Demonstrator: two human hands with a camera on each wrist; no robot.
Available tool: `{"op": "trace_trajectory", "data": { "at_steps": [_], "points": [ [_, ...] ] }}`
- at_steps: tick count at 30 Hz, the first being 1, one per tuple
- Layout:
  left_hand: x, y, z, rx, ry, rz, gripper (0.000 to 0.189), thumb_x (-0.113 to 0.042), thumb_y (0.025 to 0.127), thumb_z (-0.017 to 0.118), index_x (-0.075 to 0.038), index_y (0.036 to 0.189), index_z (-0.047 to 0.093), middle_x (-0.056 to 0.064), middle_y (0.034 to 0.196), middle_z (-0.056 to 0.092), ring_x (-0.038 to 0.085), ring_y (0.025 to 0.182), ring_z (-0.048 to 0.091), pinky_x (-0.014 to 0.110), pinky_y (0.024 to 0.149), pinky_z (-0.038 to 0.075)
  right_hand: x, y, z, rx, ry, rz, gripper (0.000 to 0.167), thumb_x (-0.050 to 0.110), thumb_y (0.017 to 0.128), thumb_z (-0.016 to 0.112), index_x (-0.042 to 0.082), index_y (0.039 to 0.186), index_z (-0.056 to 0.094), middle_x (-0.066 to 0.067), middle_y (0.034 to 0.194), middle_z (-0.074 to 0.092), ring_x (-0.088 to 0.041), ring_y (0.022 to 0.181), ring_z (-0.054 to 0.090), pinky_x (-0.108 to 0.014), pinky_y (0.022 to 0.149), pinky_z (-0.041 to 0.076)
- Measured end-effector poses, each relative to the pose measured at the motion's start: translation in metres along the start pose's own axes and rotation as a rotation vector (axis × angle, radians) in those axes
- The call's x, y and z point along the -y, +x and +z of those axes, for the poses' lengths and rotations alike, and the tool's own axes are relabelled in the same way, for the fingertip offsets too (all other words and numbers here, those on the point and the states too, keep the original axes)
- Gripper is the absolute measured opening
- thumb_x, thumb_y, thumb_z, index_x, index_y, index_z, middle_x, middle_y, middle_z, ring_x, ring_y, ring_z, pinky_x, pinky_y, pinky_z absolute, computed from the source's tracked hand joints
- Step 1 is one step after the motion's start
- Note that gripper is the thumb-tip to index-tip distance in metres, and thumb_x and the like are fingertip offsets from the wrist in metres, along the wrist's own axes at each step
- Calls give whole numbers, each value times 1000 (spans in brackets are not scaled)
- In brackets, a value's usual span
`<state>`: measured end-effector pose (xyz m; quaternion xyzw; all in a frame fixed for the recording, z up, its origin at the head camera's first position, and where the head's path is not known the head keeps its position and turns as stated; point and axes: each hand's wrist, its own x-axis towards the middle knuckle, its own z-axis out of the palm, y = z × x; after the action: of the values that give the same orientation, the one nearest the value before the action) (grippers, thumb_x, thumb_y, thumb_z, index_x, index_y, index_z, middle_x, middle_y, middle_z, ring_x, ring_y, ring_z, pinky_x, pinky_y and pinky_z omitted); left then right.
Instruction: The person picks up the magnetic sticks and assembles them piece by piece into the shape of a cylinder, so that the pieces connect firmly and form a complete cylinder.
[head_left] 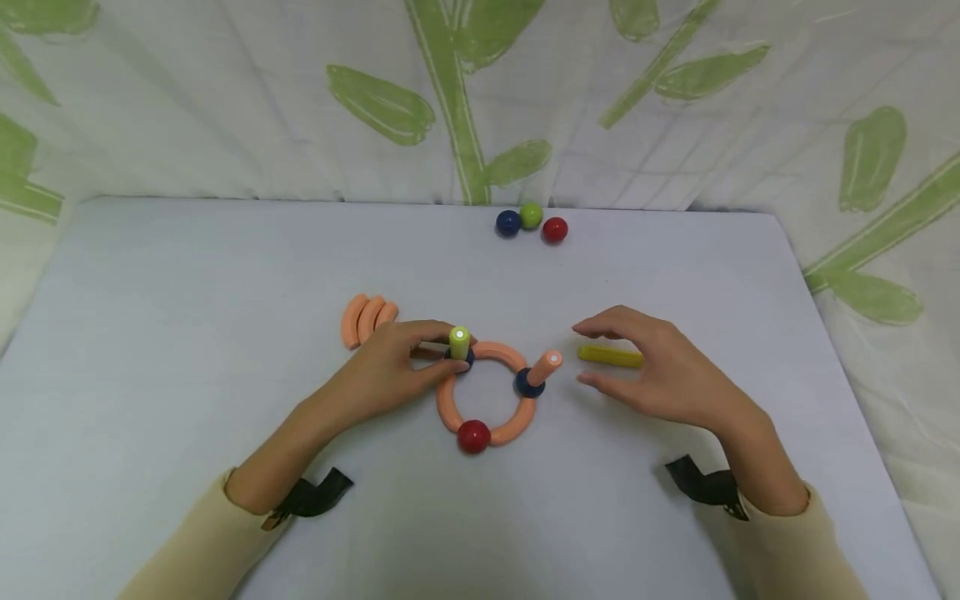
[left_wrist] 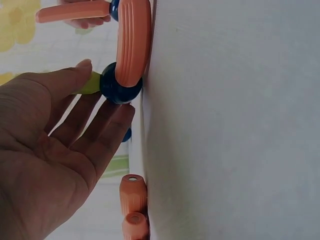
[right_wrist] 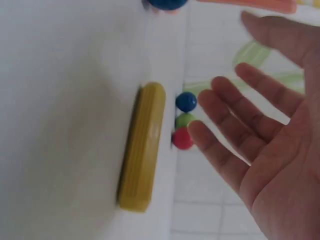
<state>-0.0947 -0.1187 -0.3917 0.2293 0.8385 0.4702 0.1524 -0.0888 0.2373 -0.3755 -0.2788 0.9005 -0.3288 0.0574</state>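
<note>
Ring (head_left: pixel 447 404) of orange pieces lies mid-surface (head_left: pixel 225 267). Left hand (head_left: pixel 390 367): grip closed round one blue ball (left_wrist: pixel 113 93) beneath green stick (head_left: pixel 460 345), seemingly steadying joint. Right hand (head_left: pixel 667 367): grip wide, nothing held, near yellow stick (head_left: pixel 609 357); next move likely calls for pinching it.

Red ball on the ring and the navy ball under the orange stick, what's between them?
A curved orange piece runs between the red ball and that navy ball, as the head view shows.
</note>
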Motion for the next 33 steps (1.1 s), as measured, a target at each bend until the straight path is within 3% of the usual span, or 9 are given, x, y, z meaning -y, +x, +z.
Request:
{"op": "trace_trajectory", "data": {
  "at_steps": [4,11,15,20,27,33],
  "points": [
    [-1,0,-1,5,3,14,7,-17,99,77,-21,103,72,-5,116,76,14,116,75,35,102,60,-5,0,-4,4,-80,29,41,13,91,84,15,129,71,2,123,73,-20,114,70,-48,96,59],
    [0,0,-1,9,5,23,9,-16,99,76,-22,102,70,-5,116,76,14,114,75,33,101,60,-10,1,-3,131,-208,187,27,13,95,79,11,121,75,-2,114,71,-21,104,68,-47,92,59],
    [0,0,-1,7,8,30,10,-15,98,76,-22,101,69,-4,115,77,13,114,75,33,101,60,-12,0,-2,164,-248,236,22,12,93,79,12,115,75,0,106,70,-17,95,65,-44,88,57],
    [1,1,0,6,13,41,11,-14,98,77,-21,101,69,-4,115,76,10,115,72,33,103,59,-12,-2,-4,170,-261,245,20,12,93,78,15,112,75,3,105,70,-15,94,64,-43,86,56],
    [-3,-1,0,-13,7,24,33,-14,97,78,-14,129,68,-2,127,72,14,119,72,34,104,59,-12,-2,-5,178,-271,205,23,10,93,79,15,115,76,4,104,71,-13,93,65,-44,86,56],
    [-2,-1,1,-27,-2,30,23,-12,97,78,-15,119,70,-2,120,73,12,117,71,31,102,59,-13,-1,-3,160,-267,192,23,10,93,80,14,115,76,2,104,72,-15,93,67,-43,86,57]
  ]
}}
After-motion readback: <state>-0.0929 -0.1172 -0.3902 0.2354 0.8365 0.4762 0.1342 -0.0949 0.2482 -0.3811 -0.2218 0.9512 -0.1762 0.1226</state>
